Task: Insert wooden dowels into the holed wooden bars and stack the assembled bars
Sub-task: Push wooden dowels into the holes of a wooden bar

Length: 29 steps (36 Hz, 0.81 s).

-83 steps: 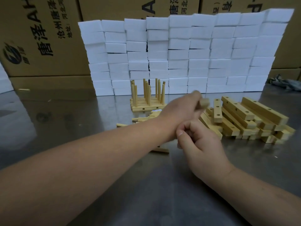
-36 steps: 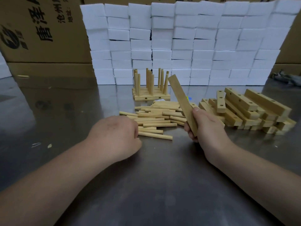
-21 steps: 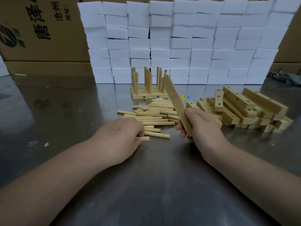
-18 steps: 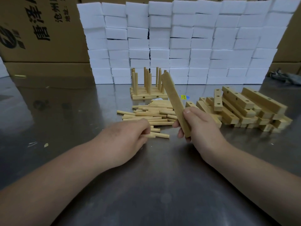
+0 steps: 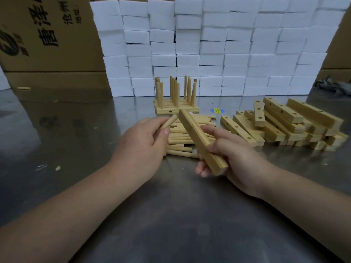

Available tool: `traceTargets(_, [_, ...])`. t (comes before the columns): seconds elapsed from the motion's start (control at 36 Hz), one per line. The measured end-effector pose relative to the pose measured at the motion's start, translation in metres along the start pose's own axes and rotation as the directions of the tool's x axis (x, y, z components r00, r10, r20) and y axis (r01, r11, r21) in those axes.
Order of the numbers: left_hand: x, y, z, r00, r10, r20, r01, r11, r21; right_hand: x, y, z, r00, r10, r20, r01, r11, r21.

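Note:
My right hand grips a plain wooden bar near its lower end; the bar slants up and to the left. My left hand pinches a wooden dowel, whose tip is close to the bar's upper end. Behind both hands a heap of loose dowels lies on the metal table. Further back stands the stack of assembled bars with several dowels upright in it. A pile of holed bars lies to the right.
A wall of white foam blocks runs along the back of the steel table, with cardboard boxes behind it. A small blue and yellow sticker lies near the assembled stack. A stray dowel lies far left.
My left hand has lifted a dowel off the heap and brought it up to the bar's upper end. My right hand has tilted the bar lower and further left.

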<state>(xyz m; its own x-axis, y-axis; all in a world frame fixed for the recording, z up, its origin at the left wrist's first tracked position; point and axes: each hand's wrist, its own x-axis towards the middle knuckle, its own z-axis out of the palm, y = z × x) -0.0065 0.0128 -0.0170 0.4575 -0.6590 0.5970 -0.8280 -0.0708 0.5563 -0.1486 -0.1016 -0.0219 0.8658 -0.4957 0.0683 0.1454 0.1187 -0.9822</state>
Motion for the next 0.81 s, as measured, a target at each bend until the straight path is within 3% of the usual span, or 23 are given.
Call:
traceTargets(0.14, [0.003,0.000,0.001,0.996,-0.080,-0.045,0.076,0.994,-0.085,-0.004,-0.001,-0.003,0.995,-0.007,0.095,0.010,0.999,-0.037])
traceTargets(0.31, [0.003,0.001,0.005,0.974,-0.227,0.001,0.216,0.928,-0.305,-0.006,0.000,-0.001,0.977,-0.032,0.210,0.060,0.990,-0.125])
traceTargets(0.69, [0.005,0.009,0.003,0.977,-0.210,0.020,0.194,0.858,-0.475,-0.009,0.001,0.005,0.993,-0.092,0.075,0.116,0.883,-0.455])
traceTargets(0.81, [0.003,0.010,0.002,0.983,-0.179,0.049,0.178,0.841,-0.511,-0.009,0.001,0.003,0.992,-0.091,0.090,0.121,0.892,-0.436])
